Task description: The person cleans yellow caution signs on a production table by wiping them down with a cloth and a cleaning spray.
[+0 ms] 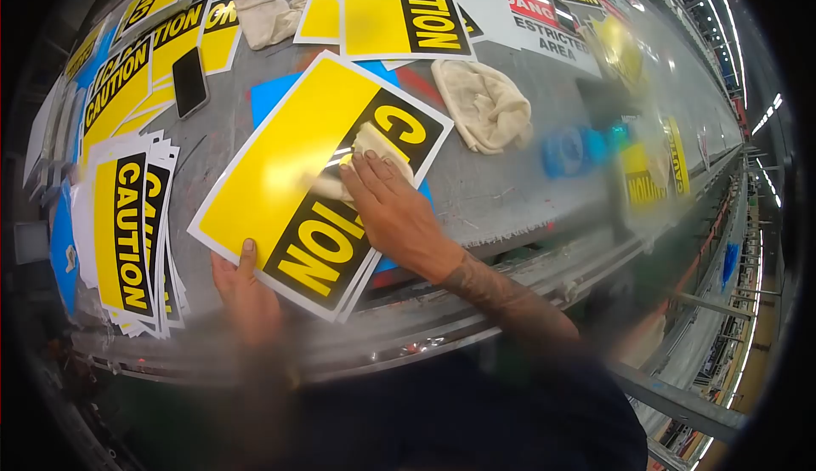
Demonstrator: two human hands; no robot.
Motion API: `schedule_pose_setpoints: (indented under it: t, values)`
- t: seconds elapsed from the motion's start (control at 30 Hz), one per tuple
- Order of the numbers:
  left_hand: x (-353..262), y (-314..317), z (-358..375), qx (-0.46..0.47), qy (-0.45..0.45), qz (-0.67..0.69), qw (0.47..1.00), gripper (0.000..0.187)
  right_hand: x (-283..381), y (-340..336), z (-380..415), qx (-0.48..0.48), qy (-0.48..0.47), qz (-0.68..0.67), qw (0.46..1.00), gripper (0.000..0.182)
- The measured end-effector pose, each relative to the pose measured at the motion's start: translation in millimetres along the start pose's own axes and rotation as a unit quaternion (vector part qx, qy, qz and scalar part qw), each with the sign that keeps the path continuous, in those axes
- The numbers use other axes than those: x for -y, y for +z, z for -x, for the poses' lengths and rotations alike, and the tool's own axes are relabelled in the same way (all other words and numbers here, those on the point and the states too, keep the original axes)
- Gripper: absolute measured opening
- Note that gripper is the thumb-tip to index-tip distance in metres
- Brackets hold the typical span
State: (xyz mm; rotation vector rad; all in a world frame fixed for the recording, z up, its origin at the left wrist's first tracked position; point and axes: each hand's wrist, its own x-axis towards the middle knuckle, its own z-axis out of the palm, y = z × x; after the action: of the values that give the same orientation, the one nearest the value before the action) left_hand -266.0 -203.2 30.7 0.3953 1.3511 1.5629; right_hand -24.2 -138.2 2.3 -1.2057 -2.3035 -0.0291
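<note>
A large yellow and black CAUTION sign (285, 152) lies tilted in front of me, with other sheets under its lower right edge. My left hand (246, 291) pinches the sign's lower left edge, thumb on top and fingers at or below the border. My right hand (393, 207) presses a pale cloth (382, 141) against the sign's black lettered band. The cloth shows beyond the fingertips and to their left. Blue material (265, 97) sticks out from beneath the sign. A second crumpled cloth (482, 107) rests to the right.
A stack of CAUTION signs (123, 233) lies at left, below a dark phone (189, 82). More signs (378, 12) and another cloth (270, 16) are at the back. A blurred blue bottle (571, 151) lies to the right. The grey table's metal edge (442, 335) runs nearest me.
</note>
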Motion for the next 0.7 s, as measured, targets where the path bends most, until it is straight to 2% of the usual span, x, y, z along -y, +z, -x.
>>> schedule_pose_setpoints:
  t: [0.1, 0.13, 0.23, 0.3, 0.37, 0.43, 0.5, 0.53, 0.57, 0.67, 0.7]
  values:
    - [-0.1, -3.2, -0.9, 0.001, -0.014, -0.019, 1.000, 0.057, -53.0, -9.3, -25.0, 0.068, 0.128, -0.054, 0.988, 0.053]
    - [0.2, -4.1, -0.1, 0.001, -0.014, -0.018, 1.000, 0.057, -78.8, 8.6, -26.5, -0.029, 0.070, 0.018, 0.997, 0.052]
    - [-0.9, -1.1, 1.9, -0.011, -0.004, -0.022, 1.000, 0.057, -50.4, 8.5, -30.4, 0.030, -0.011, 0.065, 0.997, 0.050]
    - [-1.6, 4.3, 0.1, -0.011, -0.001, -0.020, 1.000, 0.057, -1.1, 17.9, -23.9, 0.072, -0.060, -0.026, 0.995, 0.050]
    - [-4.3, 3.7, 1.7, -0.001, -0.007, -0.019, 1.000, 0.057, -22.4, 24.7, -22.3, 0.091, -0.060, -0.151, 0.983, 0.057]
    - [0.5, -1.3, -1.0, 0.015, 0.003, -0.015, 1.000, 0.058, -96.5, 18.6, -35.5, 0.004, -0.037, -0.091, 0.995, 0.052]
    - [4.1, -5.0, -3.8, 0.013, 0.009, -0.012, 1.000, 0.058, -171.0, 1.8, -57.5, 0.062, 0.140, -0.069, 0.986, 0.047]
    - [4.3, -3.3, -2.7, 0.026, 0.021, 0.003, 0.999, 0.057, -180.3, -20.8, -61.2, 0.035, 0.180, -0.056, 0.981, 0.046]
    - [6.7, -6.4, -5.0, 0.036, 0.016, 0.015, 0.999, 0.056, -179.4, -40.8, -75.0, 0.011, 0.217, -0.044, 0.975, 0.045]
    - [3.2, -1.0, -1.5, 0.004, 0.011, 0.006, 1.000, 0.055, -129.9, -51.1, -67.1, -0.079, 0.095, -0.098, 0.987, 0.045]
    - [2.9, -2.7, -2.5, 0.005, 0.013, 0.009, 1.000, 0.055, -99.3, -51.7, -61.6, 0.045, 0.175, -0.140, 0.973, 0.047]
